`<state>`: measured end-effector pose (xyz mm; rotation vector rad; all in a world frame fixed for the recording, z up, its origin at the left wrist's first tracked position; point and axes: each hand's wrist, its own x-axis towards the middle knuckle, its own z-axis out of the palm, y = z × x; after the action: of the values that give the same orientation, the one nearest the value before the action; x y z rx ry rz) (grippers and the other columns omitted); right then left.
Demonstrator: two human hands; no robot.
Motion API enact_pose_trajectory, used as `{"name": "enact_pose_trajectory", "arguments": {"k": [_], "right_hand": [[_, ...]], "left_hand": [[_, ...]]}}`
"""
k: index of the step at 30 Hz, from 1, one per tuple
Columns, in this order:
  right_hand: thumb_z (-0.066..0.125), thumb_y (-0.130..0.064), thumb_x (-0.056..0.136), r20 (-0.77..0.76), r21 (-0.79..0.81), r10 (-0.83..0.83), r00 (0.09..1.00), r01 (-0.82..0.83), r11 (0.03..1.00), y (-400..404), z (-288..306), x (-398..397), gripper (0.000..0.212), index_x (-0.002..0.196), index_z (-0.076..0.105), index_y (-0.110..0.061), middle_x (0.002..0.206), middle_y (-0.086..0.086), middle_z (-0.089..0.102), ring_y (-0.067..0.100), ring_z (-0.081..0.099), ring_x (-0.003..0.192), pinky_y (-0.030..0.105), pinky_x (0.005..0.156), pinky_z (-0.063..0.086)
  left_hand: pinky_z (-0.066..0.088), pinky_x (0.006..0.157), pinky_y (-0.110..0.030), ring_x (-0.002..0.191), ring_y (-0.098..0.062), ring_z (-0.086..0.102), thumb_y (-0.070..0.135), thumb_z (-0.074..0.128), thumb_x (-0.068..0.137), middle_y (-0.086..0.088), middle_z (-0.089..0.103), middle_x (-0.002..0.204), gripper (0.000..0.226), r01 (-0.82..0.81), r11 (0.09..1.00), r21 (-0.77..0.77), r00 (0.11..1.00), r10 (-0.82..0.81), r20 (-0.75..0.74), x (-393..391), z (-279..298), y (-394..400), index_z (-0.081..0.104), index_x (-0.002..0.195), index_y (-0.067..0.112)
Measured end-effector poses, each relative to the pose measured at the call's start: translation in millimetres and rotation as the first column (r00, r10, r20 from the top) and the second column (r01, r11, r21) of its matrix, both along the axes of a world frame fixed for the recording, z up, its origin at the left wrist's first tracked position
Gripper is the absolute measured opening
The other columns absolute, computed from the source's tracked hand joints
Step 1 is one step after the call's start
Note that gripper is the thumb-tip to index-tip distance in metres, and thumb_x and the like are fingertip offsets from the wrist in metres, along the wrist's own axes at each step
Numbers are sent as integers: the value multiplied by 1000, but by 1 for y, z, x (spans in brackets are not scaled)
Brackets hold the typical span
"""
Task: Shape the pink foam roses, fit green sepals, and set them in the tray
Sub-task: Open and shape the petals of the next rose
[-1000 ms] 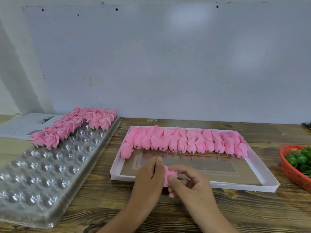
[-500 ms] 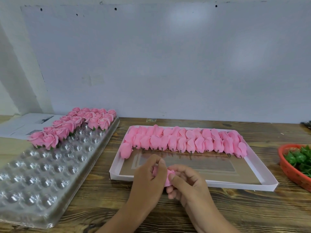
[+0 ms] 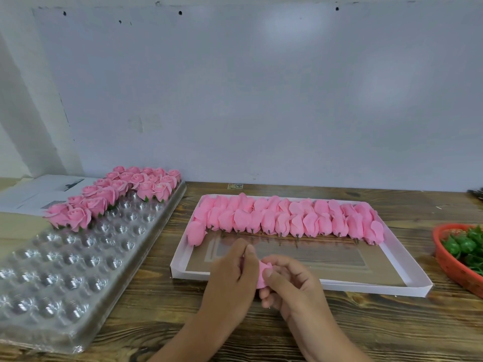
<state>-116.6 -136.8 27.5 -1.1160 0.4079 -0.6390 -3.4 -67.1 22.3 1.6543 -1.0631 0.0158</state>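
Both hands hold one pink foam rose (image 3: 262, 275) just in front of the white box's near edge. My left hand (image 3: 232, 273) grips it from the left, fingers curled over the top. From the right, my right hand (image 3: 290, 286) pinches its petals with thumb and fingers. Most of the rose is hidden between the hands. Rows of unshaped pink buds (image 3: 287, 220) lie along the far side of the white box (image 3: 366, 286). Finished roses with green sepals (image 3: 115, 194) fill the far end of the clear dimpled tray (image 3: 52, 278). Loose green sepals (image 3: 467, 244) lie at the right.
The sepals sit in a red basket (image 3: 454, 273) at the right edge of the wooden table (image 3: 146, 320). Printed paper (image 3: 39, 192) lies behind the clear tray. A pale wall closes the back.
The hands have stayed in place; the fingers have shifted slightly around the rose, working its petals.
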Motion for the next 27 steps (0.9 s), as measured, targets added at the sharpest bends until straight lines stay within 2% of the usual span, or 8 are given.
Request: {"name": "enact_pose_trajectory", "arguments": {"k": [7, 10, 14, 19, 21, 23, 25, 27], "right_hand": [[64, 2, 88, -27, -55, -26, 999, 25, 998, 0, -1, 0, 23, 89, 77, -17, 70, 14, 66, 19, 60, 56, 24, 52, 51], [64, 1, 89, -40, -70, -27, 999, 24, 997, 0, -1, 0, 23, 89, 77, -17, 72, 13, 67, 19, 61, 58, 25, 54, 51], [63, 3, 89, -43, -58, -26, 999, 23, 998, 1, 1, -1, 21, 89, 77, -14, 73, 13, 67, 20, 60, 58, 26, 54, 51], [65, 2, 88, -70, -49, -23, 997, 20, 999, 1, -1, -1, 21, 89, 77, -15, 75, 11, 68, 20, 61, 58, 27, 54, 52], [67, -1, 88, -111, -101, -29, 993, 18, 995, 0, 0, -2, 21, 90, 77, -19, 78, 8, 68, 19, 63, 61, 27, 53, 52], [71, -11, 87, -166, -196, -45, 985, 11, 981, -2, 3, -3, 22, 95, 75, -31, 86, 0, 70, 14, 66, 69, 26, 56, 53], [70, -29, 87, -220, -409, -141, 965, 40, 912, -11, 9, -8, 24, 102, 68, -48, 101, -16, 70, 6, 67, 86, 25, 68, 54], [64, -41, 87, -202, -581, -277, 939, 113, 806, -28, 24, -19, 20, 105, 63, -49, 106, -25, 67, 2, 65, 94, 28, 81, 53]], "left_hand": [[41, 44, -23, 48, -5, 52, 37, 33, 102, 7, 57, 58, 35, 94, 994, 61, 977, -80, -198, 0, -2, 0, 53, 76, 24], [38, 52, -16, 55, -1, 49, 36, 34, 98, 10, 56, 62, 32, 64, 997, 50, 987, -56, -147, 1, -1, -1, 52, 74, 25], [40, 55, -16, 58, -1, 49, 34, 36, 93, 13, 55, 63, 25, 40, 998, 39, 990, -35, -134, 1, -1, -1, 50, 71, 30], [38, 54, -14, 55, -1, 46, 27, 39, 95, 16, 51, 58, 34, 0, 1000, 4, 993, 0, -121, -2, 0, -2, 45, 64, 39], [37, 54, -14, 55, 0, 43, 15, 41, 101, 17, 48, 57, 42, -6, 1000, 1, 992, 6, -126, 0, -1, -2, 40, 64, 34], [37, 56, -14, 56, 0, 42, 8, 41, 103, 18, 48, 60, 40, -17, 1000, 2, 992, 17, -124, 1, -1, -2, 40, 67, 26], [37, 57, -17, 57, 0, 41, 10, 40, 103, 18, 48, 61, 36, -25, 1000, 3, 988, 25, -149, 2, 0, -2, 41, 69, 22], [36, 56, -24, 56, -2, 38, 15, 39, 103, 17, 44, 58, 34, -26, 999, 22, 981, 29, -193, 4, 0, -1, 41, 69, 21]]}}
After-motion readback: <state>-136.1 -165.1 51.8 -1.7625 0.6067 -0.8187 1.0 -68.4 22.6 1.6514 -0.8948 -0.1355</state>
